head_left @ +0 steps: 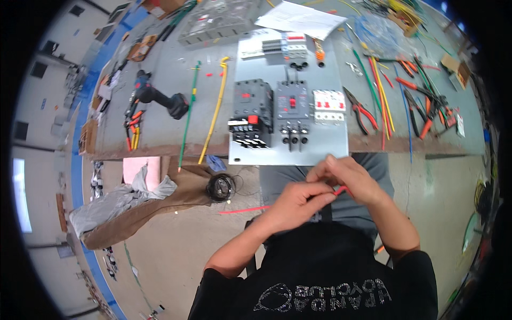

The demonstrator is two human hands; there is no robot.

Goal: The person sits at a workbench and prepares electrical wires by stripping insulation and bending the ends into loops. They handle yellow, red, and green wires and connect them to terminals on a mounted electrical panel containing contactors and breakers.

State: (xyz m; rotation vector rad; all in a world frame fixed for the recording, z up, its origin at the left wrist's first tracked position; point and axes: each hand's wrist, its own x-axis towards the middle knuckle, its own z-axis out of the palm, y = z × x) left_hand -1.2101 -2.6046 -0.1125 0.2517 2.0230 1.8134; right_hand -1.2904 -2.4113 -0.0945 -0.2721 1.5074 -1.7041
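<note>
Over my lap, just off the table's front edge, my left hand [301,201] and my right hand [349,178] meet with fingers bent. Both are closed on a red wire [242,210]. One length of it sticks out to the left past my left wrist, and a short bit shows between the hands. My fingers hide the rest. Just beyond my hands lies a pale metal mounting plate [314,152]. It carries a dark contactor with a red button [253,106], a grey moulded-case breaker [292,104] and a white breaker with red levers [328,105].
Red-handled pliers [362,112] lie right of the plate, beside coloured wires [381,96] and more hand tools [426,106]. To the left are a cordless drill [160,96] and yellow and green wires [214,112]. A black wire coil [221,188] and draped clothing [128,205] are below the table's edge.
</note>
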